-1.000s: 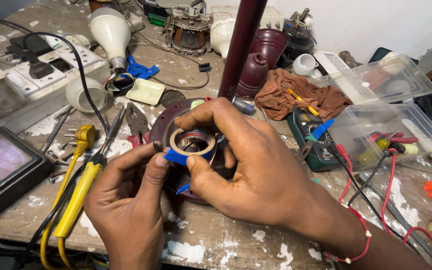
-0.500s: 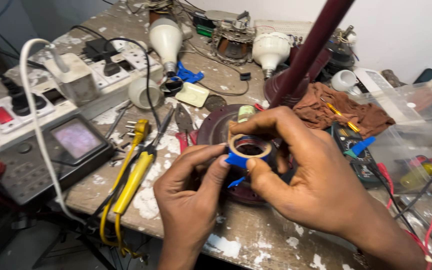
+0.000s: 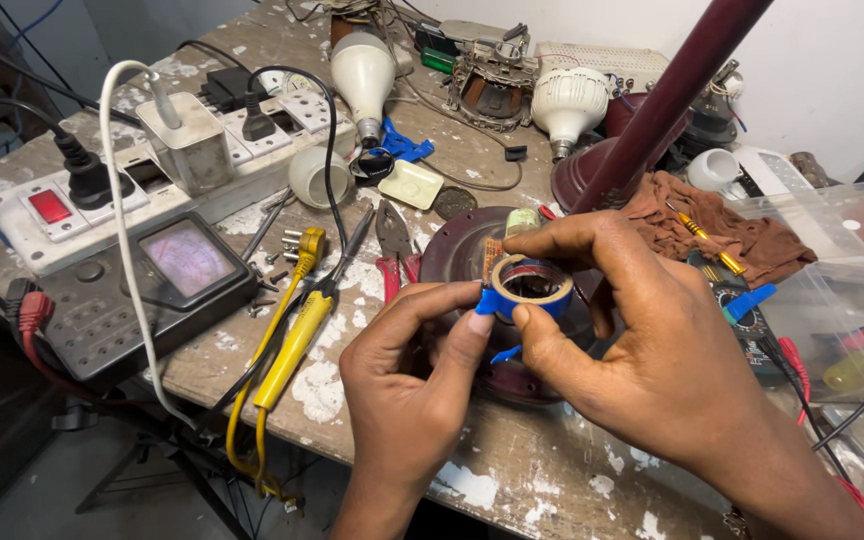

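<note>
Hands are working a blue tape roll (image 3: 529, 283) just above the dark red round fan base (image 3: 472, 262) on the bench (image 3: 552, 480). Right hand (image 3: 652, 340) is pinching the roll, grip closed on its rim with thumb low and fingers over the top. Left hand (image 3: 417, 370) is pinching narrow at the loose blue tape end on the roll's left edge. Doing this well probably means keeping the roll steady and peeling the tab slowly, flat, so it is not tearing or sticking back. Roll's hole is facing up and slightly toward the camera, axis tilted near upright. Yellow probe (image 3: 292, 340) and pliers (image 3: 392, 245) are lying nearby at left.
</note>
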### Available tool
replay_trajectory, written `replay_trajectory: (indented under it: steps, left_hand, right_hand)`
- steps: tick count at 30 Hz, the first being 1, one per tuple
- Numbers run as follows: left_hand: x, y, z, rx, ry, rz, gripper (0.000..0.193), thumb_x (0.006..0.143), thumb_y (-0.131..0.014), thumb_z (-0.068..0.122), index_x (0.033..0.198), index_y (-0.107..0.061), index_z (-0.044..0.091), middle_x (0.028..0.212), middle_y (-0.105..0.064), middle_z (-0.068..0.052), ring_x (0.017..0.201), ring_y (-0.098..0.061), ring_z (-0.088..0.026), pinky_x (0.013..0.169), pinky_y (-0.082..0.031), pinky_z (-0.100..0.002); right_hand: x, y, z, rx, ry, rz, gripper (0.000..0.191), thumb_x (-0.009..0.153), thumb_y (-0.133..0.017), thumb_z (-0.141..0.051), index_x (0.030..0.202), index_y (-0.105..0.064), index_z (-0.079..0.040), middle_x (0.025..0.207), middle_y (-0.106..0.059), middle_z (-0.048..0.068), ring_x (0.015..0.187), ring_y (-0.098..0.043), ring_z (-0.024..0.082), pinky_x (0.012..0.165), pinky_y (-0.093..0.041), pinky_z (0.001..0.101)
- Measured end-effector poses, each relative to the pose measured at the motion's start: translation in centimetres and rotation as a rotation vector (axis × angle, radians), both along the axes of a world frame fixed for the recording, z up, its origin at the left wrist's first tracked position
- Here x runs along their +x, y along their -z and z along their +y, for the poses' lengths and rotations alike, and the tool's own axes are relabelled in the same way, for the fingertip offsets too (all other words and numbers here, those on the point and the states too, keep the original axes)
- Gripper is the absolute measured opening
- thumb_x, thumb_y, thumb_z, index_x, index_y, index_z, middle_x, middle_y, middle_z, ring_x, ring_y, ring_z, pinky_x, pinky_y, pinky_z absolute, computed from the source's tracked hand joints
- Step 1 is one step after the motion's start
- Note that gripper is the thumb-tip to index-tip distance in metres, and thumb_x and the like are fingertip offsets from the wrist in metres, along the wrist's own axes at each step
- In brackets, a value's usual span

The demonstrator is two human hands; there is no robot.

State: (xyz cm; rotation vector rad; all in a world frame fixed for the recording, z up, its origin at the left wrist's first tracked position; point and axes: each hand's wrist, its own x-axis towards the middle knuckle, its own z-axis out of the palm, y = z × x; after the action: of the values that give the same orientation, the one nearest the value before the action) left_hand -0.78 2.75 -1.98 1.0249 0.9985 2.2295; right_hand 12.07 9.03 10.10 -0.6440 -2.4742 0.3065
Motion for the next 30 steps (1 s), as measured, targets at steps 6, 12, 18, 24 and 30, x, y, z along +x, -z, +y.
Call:
replay_trajectory:
  steps: [6, 12, 18, 24, 30]
  left_hand:
    - [0.1, -0.2, -0.3, 0.016, 0.025, -0.028, 0.017, 0.096, -0.071, 0.002, 0.112, -0.073, -0.005, 0.1, -0.07, -0.005, 0.083, -0.062, -0.006, 0.073, -0.051, -0.02]
    - [0.4, -0.2, 0.2, -0.041, -0.024, -0.074, 0.014, 0.097, -0.071, 0.003, 0.107, -0.074, -0.005, 0.098, -0.074, -0.006, 0.087, -0.068, -0.008, 0.078, -0.055, -0.022]
    - [0.4, 0.2, 0.4, -0.055, -0.037, -0.09, 0.014, 0.096, -0.072, 0.005, 0.107, -0.074, -0.004, 0.097, -0.074, -0.005, 0.087, -0.068, -0.007, 0.079, -0.056, -0.023]
    - [0.4, 0.5, 0.5, -0.093, -0.07, -0.079, 0.015, 0.095, -0.073, 0.007, 0.106, -0.075, -0.004, 0.094, -0.073, -0.003, 0.085, -0.065, -0.006, 0.076, -0.055, -0.022]
    - [0.4, 0.5, 0.4, -0.169, -0.007, -0.084, 0.015, 0.096, -0.072, 0.011, 0.105, -0.074, -0.001, 0.081, -0.068, 0.002, 0.069, -0.057, -0.002, 0.059, -0.046, -0.02]
  right_hand:
    - [0.0, 0.0, 0.3, 0.037, -0.006, -0.005, 0.046, 0.085, -0.076, -0.022, 0.124, -0.062, -0.002, 0.108, -0.075, 0.012, 0.096, -0.079, 0.021, 0.079, -0.059, 0.0315]
    - [0.1, 0.0, 0.3, 0.034, -0.034, 0.003, 0.046, 0.085, -0.077, -0.023, 0.122, -0.061, -0.001, 0.107, -0.075, 0.012, 0.095, -0.079, 0.022, 0.079, -0.06, 0.032]
    - [0.4, -0.1, 0.4, 0.059, 0.03, 0.001, 0.046, 0.086, -0.08, -0.028, 0.121, -0.064, -0.004, 0.098, -0.075, 0.008, 0.073, -0.069, 0.014, 0.063, -0.052, 0.0274]
    - [1.0, 0.8, 1.4, 0.05, 0.192, 0.491, 0.036, 0.1, -0.069, -0.024, 0.12, -0.052, 0.001, 0.103, -0.061, 0.006, 0.087, -0.059, 0.008, 0.069, -0.051, 0.0231]
    - [1.7, 0.7, 6.6, -0.454, -0.167, 0.298, 0.034, 0.101, -0.065, -0.017, 0.13, -0.061, 0.0, 0.114, -0.073, 0.008, 0.108, -0.069, 0.012, 0.095, -0.057, 0.0259]
